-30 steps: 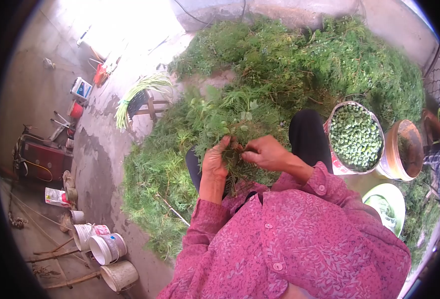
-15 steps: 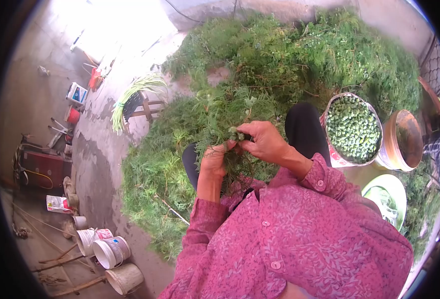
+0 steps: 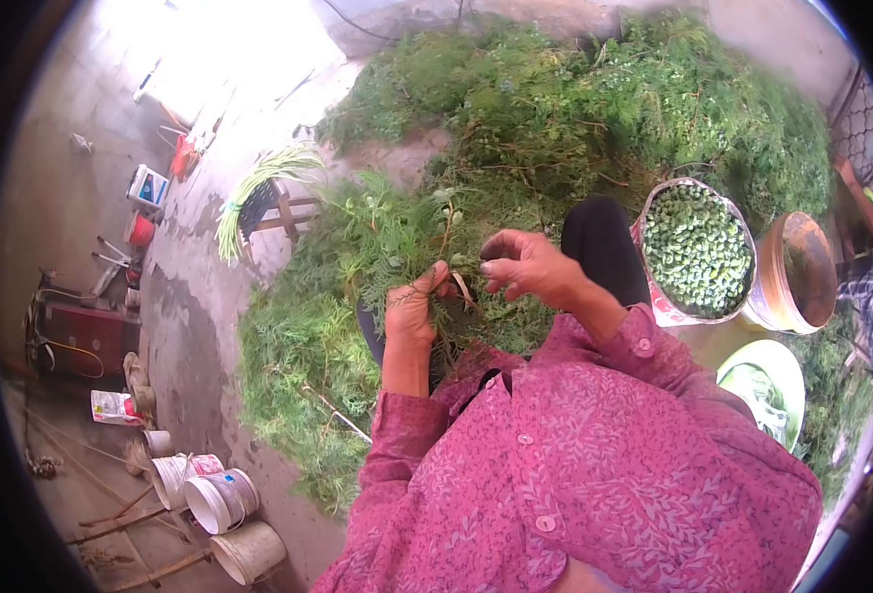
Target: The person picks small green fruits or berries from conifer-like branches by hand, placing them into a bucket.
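Observation:
My left hand is closed around the stem of a leafy green conifer sprig, which stands up above the fist with scale-like foliage and small round green cones. A pale strip shows on the stem just right of the thumb. My right hand hovers a little to the right of the sprig, apart from it. Its thumb and forefinger are curved with a gap between them; nothing is visible at the fingertips, and the palm is hidden. Beside my right knee stands a bucket filled with small green cones.
Cut conifer branches are heaped in front and at both sides. Right of the cone bucket are a tan bucket and a pale green basin. A small stool bears long green stalks. White buckets lie at lower left.
My right hand has drawn away from the sprig and its fingers have parted from the green cones. More of the sprig now shows upright above my left hand.

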Demonstrator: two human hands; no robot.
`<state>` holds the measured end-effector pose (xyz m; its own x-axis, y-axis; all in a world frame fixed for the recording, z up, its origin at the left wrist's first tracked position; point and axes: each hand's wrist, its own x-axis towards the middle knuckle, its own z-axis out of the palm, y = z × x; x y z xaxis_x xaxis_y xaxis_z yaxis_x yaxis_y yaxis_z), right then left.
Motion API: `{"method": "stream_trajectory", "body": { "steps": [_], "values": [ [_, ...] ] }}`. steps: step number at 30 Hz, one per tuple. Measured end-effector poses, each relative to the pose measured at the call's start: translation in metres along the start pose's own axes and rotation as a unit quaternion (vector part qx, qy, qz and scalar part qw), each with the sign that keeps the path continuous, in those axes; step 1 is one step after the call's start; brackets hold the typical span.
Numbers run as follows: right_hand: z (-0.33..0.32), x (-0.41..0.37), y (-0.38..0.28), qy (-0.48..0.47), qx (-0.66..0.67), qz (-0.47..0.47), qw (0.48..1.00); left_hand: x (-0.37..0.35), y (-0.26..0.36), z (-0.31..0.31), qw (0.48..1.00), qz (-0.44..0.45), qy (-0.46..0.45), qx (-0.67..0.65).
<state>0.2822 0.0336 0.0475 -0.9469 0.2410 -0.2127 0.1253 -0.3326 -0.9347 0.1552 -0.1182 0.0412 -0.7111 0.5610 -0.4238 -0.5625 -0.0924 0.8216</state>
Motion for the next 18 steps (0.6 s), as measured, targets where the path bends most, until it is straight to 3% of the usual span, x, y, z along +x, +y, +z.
{"method": "stream_trajectory", "body": {
  "steps": [2, 4, 7, 18],
  "values": [
    [0.001, 0.003, 0.018, 0.008, -0.009, -0.006, 1.000, -0.003, 0.002, 0.004, 1.000, 0.003, 0.012, 0.003],
    [0.005, 0.004, 0.028, 0.004, 0.158, 0.096, 0.983, -0.003, 0.003, 0.004, 1.000, -0.006, 0.018, 0.004],
    [0.011, 0.007, 0.034, -0.004, 0.247, 0.087, 0.965, -0.003, -0.001, 0.005, 1.000, -0.001, 0.015, -0.009],
    [0.017, 0.017, 0.035, 0.012, 0.292, 0.027, 0.956, -0.005, -0.004, 0.012, 1.000, -0.022, 0.012, 0.003]
  ]
}}
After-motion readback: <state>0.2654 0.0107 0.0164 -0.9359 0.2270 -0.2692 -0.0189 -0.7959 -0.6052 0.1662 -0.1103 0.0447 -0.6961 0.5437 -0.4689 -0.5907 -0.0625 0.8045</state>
